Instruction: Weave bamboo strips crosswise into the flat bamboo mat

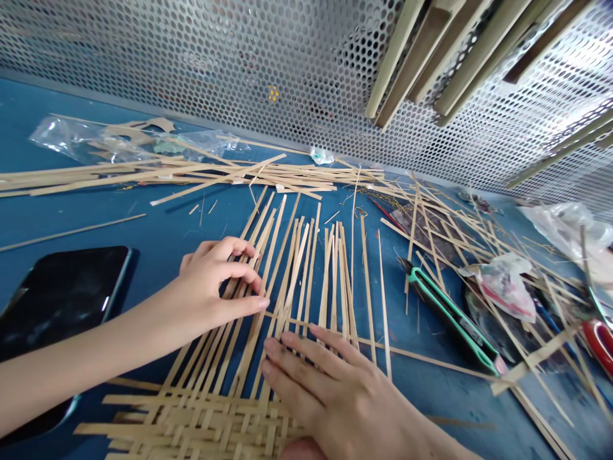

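Tho half-open, L hand (213,275) on strips (299,260)

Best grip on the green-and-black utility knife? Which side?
The utility knife is probably best taken mid-body by the right hand, coming from its near left. Its slim body lies diagonally, dark pointed tip facing away from the person; strips and a crumpled wrapper crowd its right side.
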### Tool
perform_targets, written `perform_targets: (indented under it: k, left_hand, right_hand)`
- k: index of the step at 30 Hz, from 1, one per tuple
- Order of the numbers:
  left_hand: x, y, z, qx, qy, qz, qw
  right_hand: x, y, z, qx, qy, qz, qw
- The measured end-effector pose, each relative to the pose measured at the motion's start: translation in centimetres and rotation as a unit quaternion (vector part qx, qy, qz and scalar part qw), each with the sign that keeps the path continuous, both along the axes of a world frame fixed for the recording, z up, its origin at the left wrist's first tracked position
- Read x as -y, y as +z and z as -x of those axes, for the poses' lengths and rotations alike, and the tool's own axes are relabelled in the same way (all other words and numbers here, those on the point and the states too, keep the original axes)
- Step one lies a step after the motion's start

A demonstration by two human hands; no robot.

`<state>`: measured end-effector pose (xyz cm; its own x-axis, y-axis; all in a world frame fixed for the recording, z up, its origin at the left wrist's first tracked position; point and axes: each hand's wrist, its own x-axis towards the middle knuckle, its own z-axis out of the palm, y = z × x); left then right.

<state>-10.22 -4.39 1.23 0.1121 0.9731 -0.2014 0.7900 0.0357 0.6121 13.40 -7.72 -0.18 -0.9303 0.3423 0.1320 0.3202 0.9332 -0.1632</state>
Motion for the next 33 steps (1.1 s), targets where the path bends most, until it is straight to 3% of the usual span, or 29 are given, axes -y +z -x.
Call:
perform_targets:
  k: [33]
  left_hand:
    - [0.01,-0.28,0.14,-0.015,-0.009,-0.024,1.000]
  right_hand:
    - [-0.21,0.26,0.00,-0.036,0.003,-0.014,0.999]
